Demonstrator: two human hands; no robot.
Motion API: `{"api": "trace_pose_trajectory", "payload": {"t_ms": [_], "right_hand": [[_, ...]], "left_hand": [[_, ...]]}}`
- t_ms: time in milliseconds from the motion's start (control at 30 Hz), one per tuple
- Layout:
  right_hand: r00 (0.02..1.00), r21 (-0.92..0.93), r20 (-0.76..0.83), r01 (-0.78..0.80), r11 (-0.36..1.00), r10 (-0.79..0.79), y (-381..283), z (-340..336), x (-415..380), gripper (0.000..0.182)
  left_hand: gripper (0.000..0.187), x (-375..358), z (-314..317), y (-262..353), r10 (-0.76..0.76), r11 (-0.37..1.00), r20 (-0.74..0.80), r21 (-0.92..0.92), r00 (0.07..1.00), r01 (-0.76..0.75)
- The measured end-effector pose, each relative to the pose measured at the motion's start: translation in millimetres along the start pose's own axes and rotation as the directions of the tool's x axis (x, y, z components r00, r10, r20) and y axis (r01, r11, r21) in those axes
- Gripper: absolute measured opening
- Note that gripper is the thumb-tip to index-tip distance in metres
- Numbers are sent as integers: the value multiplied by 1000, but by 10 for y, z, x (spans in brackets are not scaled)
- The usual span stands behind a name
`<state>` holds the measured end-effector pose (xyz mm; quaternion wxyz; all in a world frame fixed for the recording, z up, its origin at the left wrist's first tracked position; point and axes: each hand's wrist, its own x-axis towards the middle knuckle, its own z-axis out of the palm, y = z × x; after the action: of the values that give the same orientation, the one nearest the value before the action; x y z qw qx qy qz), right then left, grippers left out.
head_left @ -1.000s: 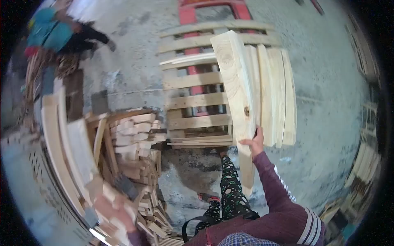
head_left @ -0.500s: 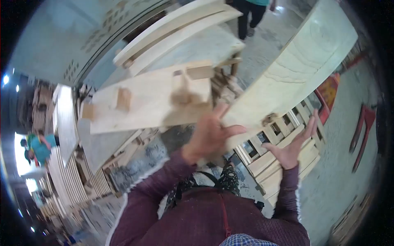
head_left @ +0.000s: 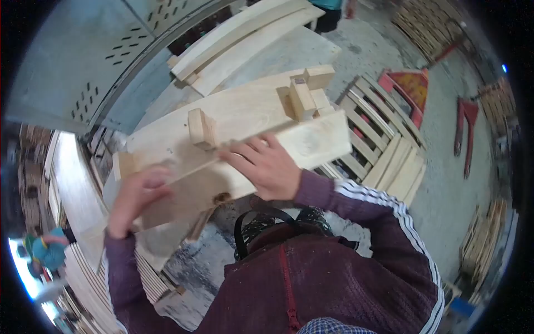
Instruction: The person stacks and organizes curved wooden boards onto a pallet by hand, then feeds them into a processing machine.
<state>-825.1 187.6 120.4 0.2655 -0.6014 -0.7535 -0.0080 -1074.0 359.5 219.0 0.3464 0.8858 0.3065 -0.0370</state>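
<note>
A pale wooden plank [head_left: 311,142] with a dark knot lies slanted across the work surface in front of me. My right hand [head_left: 266,166] rests flat on its middle with fingers spread. My left hand [head_left: 135,197] grips its near left end. Under and behind the plank sits a wide board [head_left: 239,111] carrying small wooden blocks [head_left: 201,128], one at the left and a few at the right [head_left: 305,94].
Two long planks [head_left: 239,36] lie on the grey machine table [head_left: 72,50] behind. A wooden pallet [head_left: 384,150] with boards stands on the concrete floor at right, near a red pallet jack [head_left: 411,86]. Stacked boards at left; another person at lower left.
The plank has come down from raised at the right onto the board with blocks. My right hand moved from under its far end to on top; my left hand shifted to its near end.
</note>
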Motion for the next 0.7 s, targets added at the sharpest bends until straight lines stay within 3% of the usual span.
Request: {"api": "trace_pose_trajectory", "payload": {"t_ms": [33,67,100,133,167,200,233,267,300,333,367,433,467,533,567,700], "right_hand": [[1000,14,-28,1,1000,0,22,121,141,70],[999,0,-33,-39,999,39,70,201,275,70],[999,-5,-8,-39,999,39,141,261,404,67],[999,-5,17,-35,999,36,225,325,505,65],[997,-16,9,-71,997,71,325,409,571,65],[999,-17,27,-47,999,48,434,501,633,65],[999,-18,45,-24,1000,24,528,560,691,66],[991,-37,125,-47,998,51,598,582,742,67],[990,-44,118,-67,997,72,658,635,767,67],[990,-55,119,-69,996,75,717,711,777,69],[990,-61,125,-60,996,67,763,772,777,71],[987,-41,140,-69,997,74,855,827,776,73],[985,-20,157,-68,997,71,904,849,773,75],[979,-2,185,-88,996,86,1019,884,753,79],[972,18,215,-98,995,92,1074,892,741,82],[973,51,207,-118,992,105,1233,885,694,89]], "left_hand": [[35,-135,-225,-205,-15,1000,-160,-24,987,11],[39,-283,-506,-418,-136,986,-280,58,950,158],[46,-546,-797,-1098,-145,968,-496,108,856,227],[47,-868,-1060,-1670,-90,907,-650,260,754,332],[48,-1158,-1217,-2261,-108,832,-750,291,653,472],[54,-1470,-1236,-2974,-249,818,-834,91,493,568],[69,-1773,-1269,-3865,-561,820,-634,-341,532,459],[71,-1562,-876,-2843,-784,621,-457,-583,420,523],[71,-1474,-767,-3187,-767,502,-267,-816,583,287],[70,-1316,-585,-3091,-681,316,-172,-946,711,74],[67,-1178,-422,-3253,-677,229,-211,-971,706,-71],[59,-986,-276,-3528,-586,488,-329,-873,740,-2],[59,-938,-288,-3533,-581,490,-325,-872,746,3],[56,-839,-247,-3400,-705,410,-320,-912,633,-5],[56,-797,-209,-3285,-702,413,-320,-911,636,-3],[59,-686,-95,-3193,-658,535,-410,-845,631,8]]}}
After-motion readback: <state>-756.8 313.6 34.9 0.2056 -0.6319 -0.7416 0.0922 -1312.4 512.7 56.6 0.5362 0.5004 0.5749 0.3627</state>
